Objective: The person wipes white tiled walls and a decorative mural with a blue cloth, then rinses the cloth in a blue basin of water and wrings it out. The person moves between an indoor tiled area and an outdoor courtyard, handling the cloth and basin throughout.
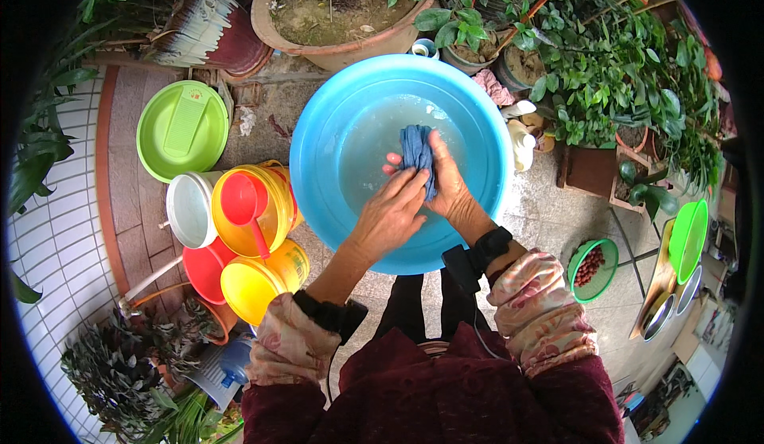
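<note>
A wet, bunched blue cloth is between my two hands, over a large round blue plastic basin. My right hand wraps it from the right side, thumb along its edge and fingertips showing on the far side. Across the lower part of the cloth lie the fingers of my left hand, pressed against it. Cloudy water with a few suds stands in the basin below. Part of the cloth is hidden under my fingers.
Left of the basin are a green washboard basin, a white bucket, yellow buckets and a red dipper. A white bottle stands at the right rim. Potted plants line the back; a green bowl holds red fruit.
</note>
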A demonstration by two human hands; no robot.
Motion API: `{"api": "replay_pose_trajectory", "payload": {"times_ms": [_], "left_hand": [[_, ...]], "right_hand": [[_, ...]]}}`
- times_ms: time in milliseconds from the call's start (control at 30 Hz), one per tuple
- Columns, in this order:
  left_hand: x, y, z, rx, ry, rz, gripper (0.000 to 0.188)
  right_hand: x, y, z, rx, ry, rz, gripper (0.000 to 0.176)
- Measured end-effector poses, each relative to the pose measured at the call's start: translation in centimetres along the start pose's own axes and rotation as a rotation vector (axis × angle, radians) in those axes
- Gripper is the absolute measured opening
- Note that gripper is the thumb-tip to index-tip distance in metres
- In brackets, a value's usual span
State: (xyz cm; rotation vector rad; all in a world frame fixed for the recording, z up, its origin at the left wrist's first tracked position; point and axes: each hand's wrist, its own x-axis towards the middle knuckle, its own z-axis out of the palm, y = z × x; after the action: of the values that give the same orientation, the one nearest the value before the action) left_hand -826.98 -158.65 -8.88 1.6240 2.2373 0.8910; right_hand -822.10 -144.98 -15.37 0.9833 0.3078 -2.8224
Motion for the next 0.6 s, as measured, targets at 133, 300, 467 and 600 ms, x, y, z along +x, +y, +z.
{"api": "replay_pose_trajectory", "payload": {"times_ms": [133,300,467,600], "left_hand": [[-1.5,-0.8,-0.6,-0.102,0.158,-0.267,0.042],[1.2,-3.1,0.1,-1.090,0.533,-0.725,0.040],[2.7,-4.6,0.0,-1.084,0.203,-0.569,0.031],[2.2,-6.0,0.6,-0.463,0.090,-0.567,0.026]], "right_hand": [[-0.9,-0.7,0.0,-0.066,-0.002,0.059,0.036],[-2.1,-1.0,0.4,0.170,-0.355,0.365,0.032],[-3.2,-1.2,2.6,0.036,-0.430,0.505,0.032],[-3.0,-1.5,3.9,-0.966,0.074,0.363,0.030]]}}
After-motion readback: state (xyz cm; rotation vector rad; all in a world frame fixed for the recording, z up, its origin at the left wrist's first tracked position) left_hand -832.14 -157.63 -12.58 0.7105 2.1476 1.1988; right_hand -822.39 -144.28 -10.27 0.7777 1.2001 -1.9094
